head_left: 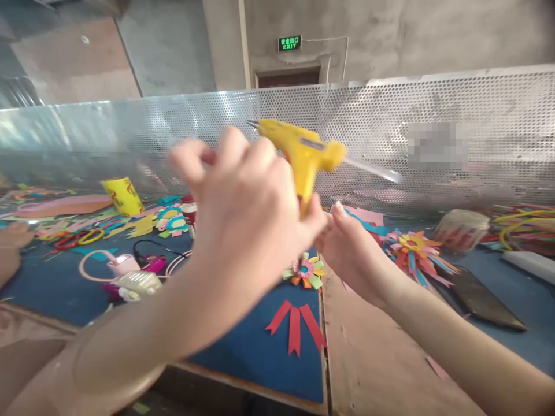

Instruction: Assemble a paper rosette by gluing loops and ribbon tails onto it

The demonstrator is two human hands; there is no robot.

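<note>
A yellow hot glue gun [299, 144] is raised at the centre, nozzle pointing left and a clear glue stick [375, 170] sticking out of its back. My left hand [247, 190], blurred and seen from the back, is closed by the gun's handle and appears to grip it; its fingers cover part of the trigger side. Close to the left thumb, my right hand [353, 245] has its fingers drawn together, and what they hold is hidden. Below both hands lies a paper flower [303, 268] with green, orange and pink petals. Three red paper strips [295, 329] with notched ends are nearer me.
Scissors [80, 238], paper scraps and a yellow cup [122, 196] are on the left, near another person's hand [15, 245]. Plugs with cords [134, 283] lie before me. A layered paper flower [411, 245], a phone [485, 300] and a clear container [462, 231] are right. Perforated metal panel [368, 133] stands behind.
</note>
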